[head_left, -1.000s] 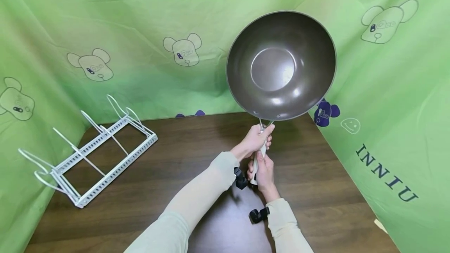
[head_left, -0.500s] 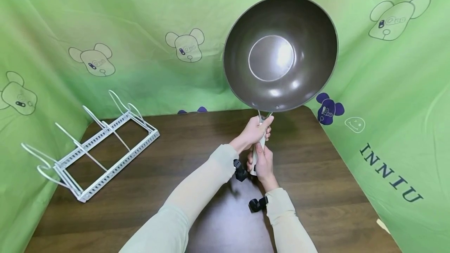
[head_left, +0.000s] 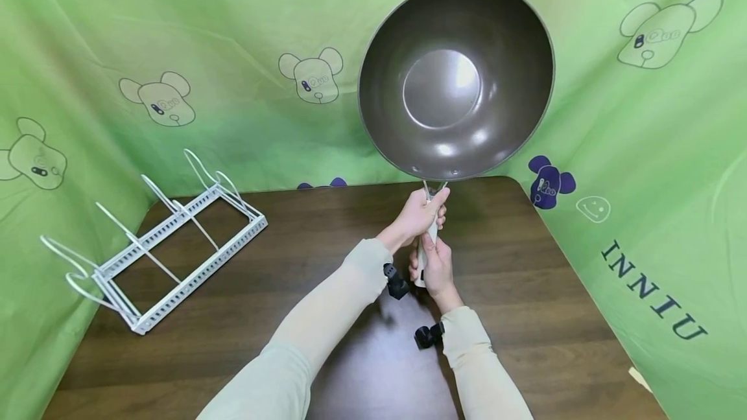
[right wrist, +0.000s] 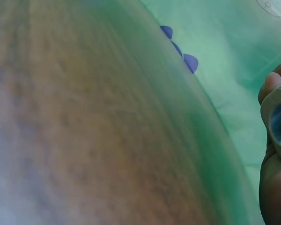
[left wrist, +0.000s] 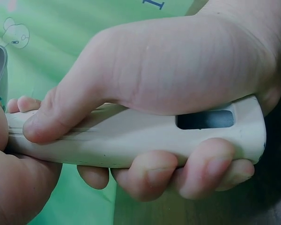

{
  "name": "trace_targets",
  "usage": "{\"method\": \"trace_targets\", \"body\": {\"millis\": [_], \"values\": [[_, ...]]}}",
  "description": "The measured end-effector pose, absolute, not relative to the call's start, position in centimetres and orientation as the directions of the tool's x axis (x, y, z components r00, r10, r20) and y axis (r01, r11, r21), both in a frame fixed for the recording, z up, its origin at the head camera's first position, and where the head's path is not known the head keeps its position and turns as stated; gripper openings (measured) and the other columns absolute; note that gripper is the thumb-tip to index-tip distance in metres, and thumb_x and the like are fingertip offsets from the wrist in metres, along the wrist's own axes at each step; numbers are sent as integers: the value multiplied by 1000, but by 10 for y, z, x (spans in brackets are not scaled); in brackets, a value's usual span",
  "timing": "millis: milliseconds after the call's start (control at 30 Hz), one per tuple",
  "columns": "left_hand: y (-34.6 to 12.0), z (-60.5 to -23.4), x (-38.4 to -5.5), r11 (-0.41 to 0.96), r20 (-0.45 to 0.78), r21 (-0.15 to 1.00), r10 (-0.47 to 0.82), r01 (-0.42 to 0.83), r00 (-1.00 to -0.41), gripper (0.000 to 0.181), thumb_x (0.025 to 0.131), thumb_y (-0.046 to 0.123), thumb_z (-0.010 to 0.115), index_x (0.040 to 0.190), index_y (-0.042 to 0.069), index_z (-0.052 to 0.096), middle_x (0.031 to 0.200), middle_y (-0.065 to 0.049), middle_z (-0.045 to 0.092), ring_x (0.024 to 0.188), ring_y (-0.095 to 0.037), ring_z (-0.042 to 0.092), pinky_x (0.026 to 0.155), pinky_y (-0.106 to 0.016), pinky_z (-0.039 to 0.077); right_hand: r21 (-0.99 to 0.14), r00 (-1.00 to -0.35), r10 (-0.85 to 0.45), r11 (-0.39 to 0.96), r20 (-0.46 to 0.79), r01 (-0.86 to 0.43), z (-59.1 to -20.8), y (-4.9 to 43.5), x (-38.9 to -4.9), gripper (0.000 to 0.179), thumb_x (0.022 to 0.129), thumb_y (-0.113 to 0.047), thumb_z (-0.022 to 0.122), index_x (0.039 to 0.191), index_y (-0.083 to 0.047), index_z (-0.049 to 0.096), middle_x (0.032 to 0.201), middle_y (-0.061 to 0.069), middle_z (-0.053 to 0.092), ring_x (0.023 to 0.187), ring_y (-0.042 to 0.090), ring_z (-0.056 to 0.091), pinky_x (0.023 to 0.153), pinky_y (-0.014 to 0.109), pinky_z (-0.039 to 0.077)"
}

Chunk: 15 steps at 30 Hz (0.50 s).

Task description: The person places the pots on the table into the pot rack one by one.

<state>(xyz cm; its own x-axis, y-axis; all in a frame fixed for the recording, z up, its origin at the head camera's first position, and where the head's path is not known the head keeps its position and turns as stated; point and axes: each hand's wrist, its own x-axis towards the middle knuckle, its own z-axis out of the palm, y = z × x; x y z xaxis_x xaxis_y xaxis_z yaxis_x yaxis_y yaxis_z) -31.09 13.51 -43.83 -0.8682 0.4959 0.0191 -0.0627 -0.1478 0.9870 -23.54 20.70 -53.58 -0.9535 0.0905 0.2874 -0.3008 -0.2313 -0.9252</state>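
A deep dark-brown wok (head_left: 455, 83) is held up in the head view, its inside facing me and its pale handle (left wrist: 103, 140) pointing down. My left hand (head_left: 417, 216) grips the handle's upper part, just below the pan. Lower down, my right hand (head_left: 438, 266) wraps round the handle near its butt end. In the left wrist view, the right hand's thumb lies along the handle, and several fingertips show beneath it. The handle's hollow end (right wrist: 280, 122) appears at the right edge of the right wrist view.
A white metal rack (head_left: 198, 277) with several wire loops stands on the wooden table (head_left: 303, 238), at the left. Green printed cloth (head_left: 233, 37) hangs behind and along both sides. A small pale strip (head_left: 639, 379) lies at the right table edge.
The wok has risen in the head view and shifted slightly left over the last half second. Both hands have moved with it and keep their grip on the handle.
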Motion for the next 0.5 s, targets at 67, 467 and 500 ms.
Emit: {"method": "trace_targets", "body": {"millis": [67,467,500], "values": [[134,-436,-313,-148,21,987,493,-60,-870,37,105,34,54,79,9,53,62,0,52,54,-12,51,56,-25,49,-922,-952,80,-235,295,-306,-534,207,-238,56,110,-34,42,91,18,40,53,3,49,35,13,47,29,31,41],[125,-424,-314,-132,34,991,465,-32,-885,45,106,35,53,69,8,53,61,-1,53,54,-12,52,57,-24,50,-927,-955,60,-229,291,-297,-524,202,-244,49,110,-34,42,93,12,43,53,3,49,35,13,47,30,30,41],[124,-423,-313,-132,38,991,464,-26,-885,45,106,35,53,69,9,53,61,-1,53,54,-12,52,57,-23,50,-927,-955,61,-231,291,-297,-524,201,-244,50,109,-34,43,93,13,43,52,3,49,35,13,47,30,30,41]]}}
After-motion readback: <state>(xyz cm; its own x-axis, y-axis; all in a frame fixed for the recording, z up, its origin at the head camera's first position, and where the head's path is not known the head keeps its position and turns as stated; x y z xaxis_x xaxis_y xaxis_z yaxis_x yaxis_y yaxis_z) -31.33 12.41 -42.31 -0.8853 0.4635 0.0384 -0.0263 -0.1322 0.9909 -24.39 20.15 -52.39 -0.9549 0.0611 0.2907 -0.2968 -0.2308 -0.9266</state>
